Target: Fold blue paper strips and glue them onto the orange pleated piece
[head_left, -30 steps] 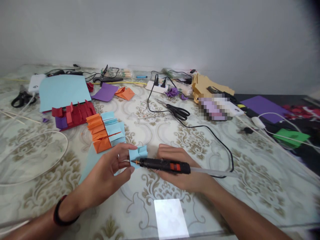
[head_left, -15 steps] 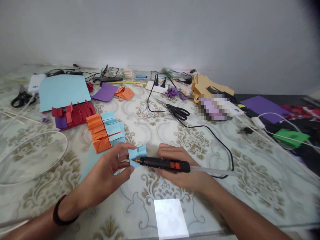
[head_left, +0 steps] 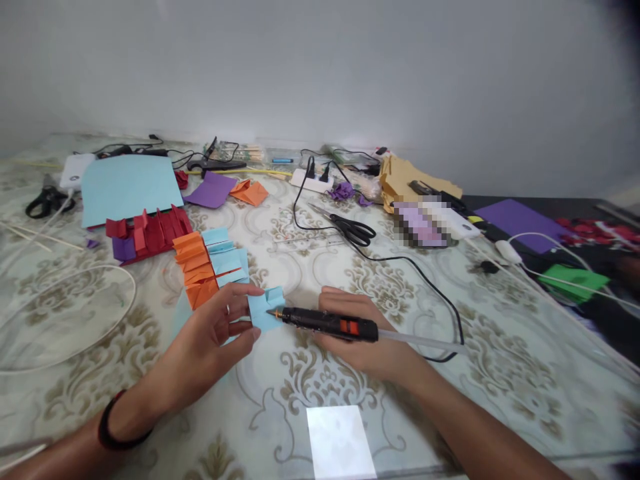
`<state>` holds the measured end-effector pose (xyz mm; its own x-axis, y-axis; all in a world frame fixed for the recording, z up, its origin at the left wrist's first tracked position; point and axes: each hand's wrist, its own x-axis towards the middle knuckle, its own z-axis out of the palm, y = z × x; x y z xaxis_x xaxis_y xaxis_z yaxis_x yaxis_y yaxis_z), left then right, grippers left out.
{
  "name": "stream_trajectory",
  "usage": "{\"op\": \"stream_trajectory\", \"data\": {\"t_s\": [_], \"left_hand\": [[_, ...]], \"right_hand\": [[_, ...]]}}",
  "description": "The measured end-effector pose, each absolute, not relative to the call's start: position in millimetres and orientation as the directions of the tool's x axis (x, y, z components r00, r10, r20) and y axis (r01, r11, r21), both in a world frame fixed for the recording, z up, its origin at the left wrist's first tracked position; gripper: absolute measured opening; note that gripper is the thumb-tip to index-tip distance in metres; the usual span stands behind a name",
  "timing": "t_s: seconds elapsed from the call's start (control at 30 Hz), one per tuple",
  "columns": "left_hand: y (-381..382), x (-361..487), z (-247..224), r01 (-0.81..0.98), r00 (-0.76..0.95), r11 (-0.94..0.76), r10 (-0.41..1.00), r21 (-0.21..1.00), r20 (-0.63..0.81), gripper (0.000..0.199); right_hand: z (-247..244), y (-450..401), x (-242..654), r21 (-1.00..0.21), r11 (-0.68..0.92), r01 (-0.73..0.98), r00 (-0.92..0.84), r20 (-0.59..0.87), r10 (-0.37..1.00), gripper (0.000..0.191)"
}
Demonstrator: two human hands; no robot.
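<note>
Between thumb and fingers, my left hand (head_left: 220,333) pinches a small folded light blue paper (head_left: 261,313) by its left edge. My right hand (head_left: 350,333) is wrapped round a black hot glue gun (head_left: 320,323) with an orange-red patch. A clear glue stick (head_left: 420,340) sticks out of its back end. The gun's nozzle points left and lies over the folded paper; whether it touches cannot be made out. Just beyond my left hand lie folded orange paper strips (head_left: 194,263) beside folded light blue ones (head_left: 225,257).
Dark red folded paper (head_left: 160,233) and light blue sheets (head_left: 131,190) lie at the left. Black-handled scissors (head_left: 353,230) rest mid-table, near the glue gun's cord. Behind them is a white power strip (head_left: 313,180). A green paper (head_left: 573,283) lies at the right among white cables.
My left hand and the folded paper have shifted slightly left, so the nozzle now lies nearer the paper's right part. The glue gun has barely moved. The view has tilted a little.
</note>
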<state>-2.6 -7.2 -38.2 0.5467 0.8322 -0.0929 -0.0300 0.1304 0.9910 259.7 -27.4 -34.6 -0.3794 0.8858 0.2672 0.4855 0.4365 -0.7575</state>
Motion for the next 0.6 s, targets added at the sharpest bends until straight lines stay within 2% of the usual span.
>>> {"op": "stream_trajectory", "data": {"t_s": [0.23, 0.6], "left_hand": [[-5.3, -2.0, -33.9, -0.047, 0.519, 0.089, 0.853, 0.995, -0.052, 0.034], [-1.7, -5.8, -28.5, -0.054, 0.490, 0.016, 0.872, 0.998, 0.013, 0.034]], "right_hand": [[-32.7, -26.9, 260.6, -0.733, 0.390, 0.557, -0.334, 0.232, 0.914, 0.027], [-30.2, -26.1, 262.7, -0.742, 0.360, 0.566, -0.260, 0.253, 0.932, 0.034]]}}
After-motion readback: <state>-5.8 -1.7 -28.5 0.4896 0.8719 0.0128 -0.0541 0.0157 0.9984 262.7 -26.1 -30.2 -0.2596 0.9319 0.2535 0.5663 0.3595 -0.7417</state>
